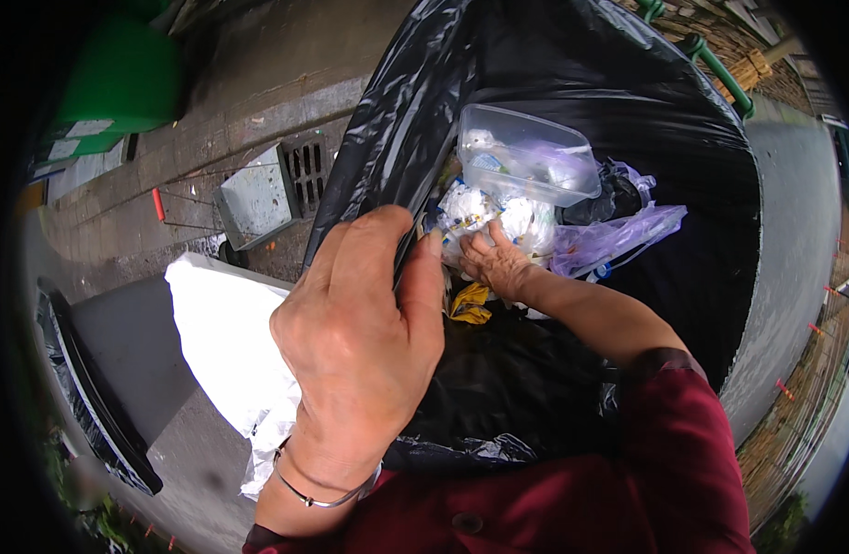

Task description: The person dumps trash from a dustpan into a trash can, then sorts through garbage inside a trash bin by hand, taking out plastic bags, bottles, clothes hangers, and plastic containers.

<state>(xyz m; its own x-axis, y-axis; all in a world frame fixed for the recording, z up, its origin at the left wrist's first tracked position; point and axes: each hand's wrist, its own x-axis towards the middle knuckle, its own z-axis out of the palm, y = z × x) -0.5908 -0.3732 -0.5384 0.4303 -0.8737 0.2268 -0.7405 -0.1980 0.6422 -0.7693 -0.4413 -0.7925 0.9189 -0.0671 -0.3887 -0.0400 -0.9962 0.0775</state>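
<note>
My left hand [359, 325], with a bracelet at the wrist, pinches the edge of a black plastic bin liner [390, 131] between thumb and fingers. Inside the lined opening, my right hand [497, 263] reaches down onto white plastic bags of rubbish [528, 225], its fingertips partly hidden among them. Just above it lies a clear plastic tub [528, 156], tilted on the heap. To its right are a thin purple plastic bag [611, 239] and a crumpled black bag [608, 197]. A yellow wrapper [471, 303] is below the right hand.
A metal dustpan [258, 201] with a red-gripped wire handle stands by a drain grate [307, 170] on the left. Below it is a bright white sheet or bag [230, 332]. A green bin [119, 76] is at the upper left, a green metal handle [726, 76] at the upper right.
</note>
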